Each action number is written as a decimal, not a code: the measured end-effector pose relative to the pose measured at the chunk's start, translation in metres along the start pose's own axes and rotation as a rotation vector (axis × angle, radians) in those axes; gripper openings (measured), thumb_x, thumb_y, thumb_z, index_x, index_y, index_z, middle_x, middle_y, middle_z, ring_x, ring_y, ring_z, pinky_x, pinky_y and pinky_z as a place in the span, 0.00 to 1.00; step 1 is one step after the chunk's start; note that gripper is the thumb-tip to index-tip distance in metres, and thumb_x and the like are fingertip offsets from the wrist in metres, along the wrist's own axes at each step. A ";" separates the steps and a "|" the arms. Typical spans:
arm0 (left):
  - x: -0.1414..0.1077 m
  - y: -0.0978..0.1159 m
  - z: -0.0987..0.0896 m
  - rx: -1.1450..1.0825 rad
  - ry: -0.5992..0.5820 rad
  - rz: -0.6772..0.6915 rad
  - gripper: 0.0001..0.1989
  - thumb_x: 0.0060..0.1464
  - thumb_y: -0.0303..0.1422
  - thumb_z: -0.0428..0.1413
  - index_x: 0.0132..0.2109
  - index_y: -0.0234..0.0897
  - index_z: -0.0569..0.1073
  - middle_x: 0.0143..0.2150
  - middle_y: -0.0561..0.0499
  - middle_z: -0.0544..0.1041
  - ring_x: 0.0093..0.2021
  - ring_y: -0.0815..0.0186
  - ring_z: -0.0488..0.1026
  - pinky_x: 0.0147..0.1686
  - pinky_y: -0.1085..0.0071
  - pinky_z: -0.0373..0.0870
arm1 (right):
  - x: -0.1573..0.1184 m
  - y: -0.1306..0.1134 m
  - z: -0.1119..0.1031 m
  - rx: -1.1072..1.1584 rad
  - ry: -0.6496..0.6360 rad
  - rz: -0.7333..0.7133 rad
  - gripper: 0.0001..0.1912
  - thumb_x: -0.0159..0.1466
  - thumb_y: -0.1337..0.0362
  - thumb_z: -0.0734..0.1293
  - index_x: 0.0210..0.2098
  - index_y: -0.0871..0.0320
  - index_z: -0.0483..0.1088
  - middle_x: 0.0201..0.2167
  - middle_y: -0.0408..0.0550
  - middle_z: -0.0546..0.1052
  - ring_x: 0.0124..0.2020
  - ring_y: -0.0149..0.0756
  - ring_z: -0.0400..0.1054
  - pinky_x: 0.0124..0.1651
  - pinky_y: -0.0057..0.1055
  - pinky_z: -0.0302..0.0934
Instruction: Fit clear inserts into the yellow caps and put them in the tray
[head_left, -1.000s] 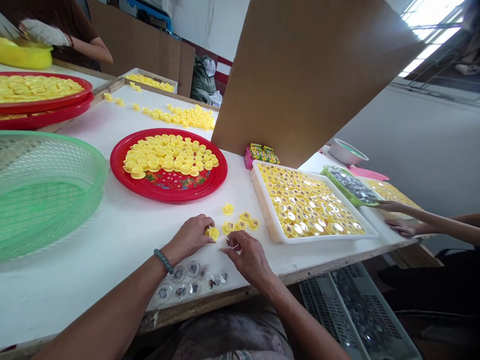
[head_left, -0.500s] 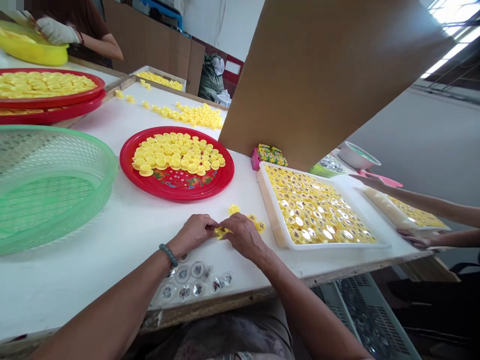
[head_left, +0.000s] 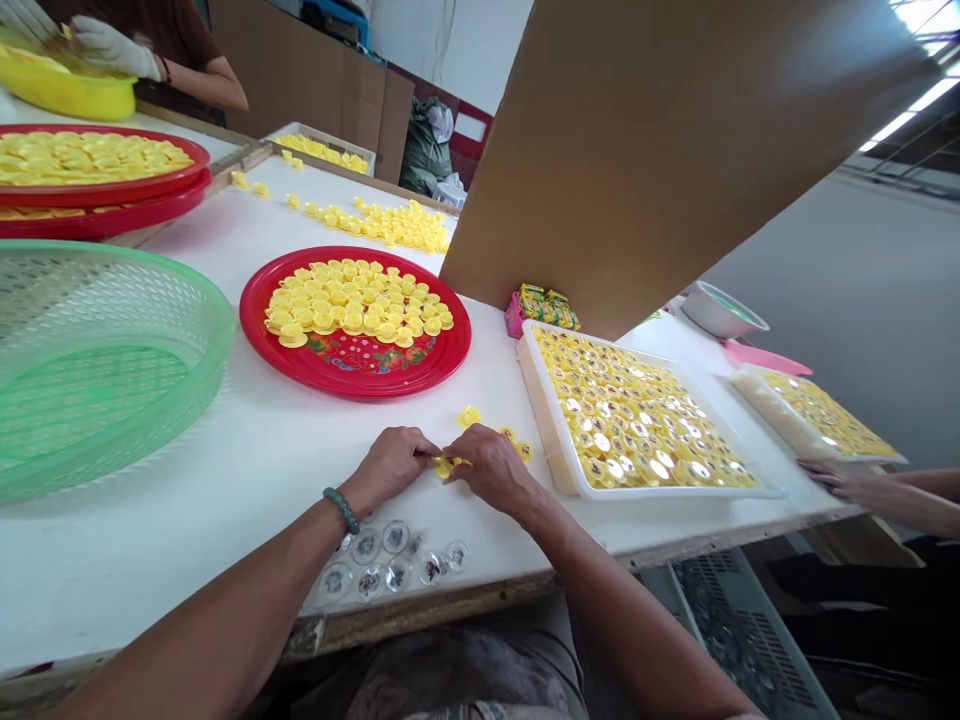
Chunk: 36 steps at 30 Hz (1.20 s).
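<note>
My left hand [head_left: 396, 466] is closed in a pinch at the edge of a small yellow plastic piece [head_left: 444, 467]. My right hand [head_left: 491, 468] curls over the same piece from the other side, its fingers hiding most of it. Just beyond my right hand lie a few more yellow pieces [head_left: 469, 416], some with dark printed centres. Clear round discs with small pictures [head_left: 396, 537] are spread on the white table between my forearms, close to the front edge.
Ahead is a red tray [head_left: 352, 380] of yellow pieces; left, a green basket [head_left: 202, 360]. A white tray [head_left: 559, 465] of finished-looking discs stands right, beside a leaning cardboard sheet [head_left: 622, 150]. Co-workers' hands show at far left [head_left: 112, 50] and right [head_left: 832, 480].
My hands stay together at the yellow piece, hardly moved. At right, the co-worker's far arm has drawn back, and the lime container of clear pieces is mostly out of sight.
</note>
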<state>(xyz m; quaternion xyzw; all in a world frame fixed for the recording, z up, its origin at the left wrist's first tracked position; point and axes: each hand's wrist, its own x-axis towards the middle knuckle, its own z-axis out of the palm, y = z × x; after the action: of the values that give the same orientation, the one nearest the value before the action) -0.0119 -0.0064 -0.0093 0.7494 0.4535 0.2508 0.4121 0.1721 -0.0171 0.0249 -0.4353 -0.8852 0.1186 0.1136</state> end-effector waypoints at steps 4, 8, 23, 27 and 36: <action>-0.001 0.003 0.001 0.016 0.008 -0.018 0.16 0.44 0.24 0.51 0.37 0.43 0.79 0.33 0.53 0.78 0.34 0.65 0.71 0.36 0.72 0.64 | 0.003 0.000 -0.001 -0.062 -0.070 0.001 0.08 0.51 0.67 0.73 0.32 0.59 0.75 0.29 0.48 0.76 0.35 0.36 0.66 0.37 0.28 0.57; 0.001 0.008 0.001 0.034 0.044 -0.082 0.15 0.46 0.25 0.49 0.36 0.42 0.79 0.32 0.52 0.78 0.33 0.65 0.72 0.34 0.72 0.64 | 0.012 -0.006 -0.005 -0.189 -0.186 -0.036 0.05 0.53 0.67 0.72 0.29 0.61 0.74 0.27 0.49 0.75 0.34 0.37 0.65 0.37 0.30 0.56; 0.000 0.010 -0.007 0.106 0.007 -0.118 0.12 0.49 0.34 0.50 0.35 0.38 0.77 0.33 0.50 0.78 0.35 0.61 0.73 0.35 0.69 0.64 | -0.038 -0.034 -0.012 -0.200 0.080 0.221 0.05 0.58 0.63 0.68 0.32 0.58 0.72 0.38 0.52 0.71 0.42 0.41 0.60 0.44 0.36 0.56; 0.001 0.010 -0.009 0.165 0.065 -0.141 0.12 0.50 0.35 0.50 0.38 0.39 0.76 0.34 0.50 0.78 0.36 0.60 0.73 0.34 0.69 0.64 | -0.019 -0.004 -0.031 -0.174 0.178 0.299 0.10 0.63 0.63 0.62 0.40 0.59 0.72 0.36 0.52 0.73 0.40 0.39 0.64 0.43 0.33 0.57; -0.001 0.009 -0.023 0.240 0.166 -0.062 0.27 0.48 0.39 0.57 0.55 0.36 0.66 0.49 0.45 0.71 0.34 0.62 0.71 0.38 0.67 0.67 | 0.038 0.015 -0.010 -0.141 -0.059 0.366 0.10 0.64 0.65 0.60 0.36 0.58 0.73 0.37 0.51 0.75 0.40 0.37 0.69 0.41 0.28 0.58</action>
<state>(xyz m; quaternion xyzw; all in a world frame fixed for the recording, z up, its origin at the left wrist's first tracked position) -0.0252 -0.0011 0.0105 0.7558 0.5355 0.2430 0.2882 0.1638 0.0235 0.0337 -0.5920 -0.8004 0.0879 0.0334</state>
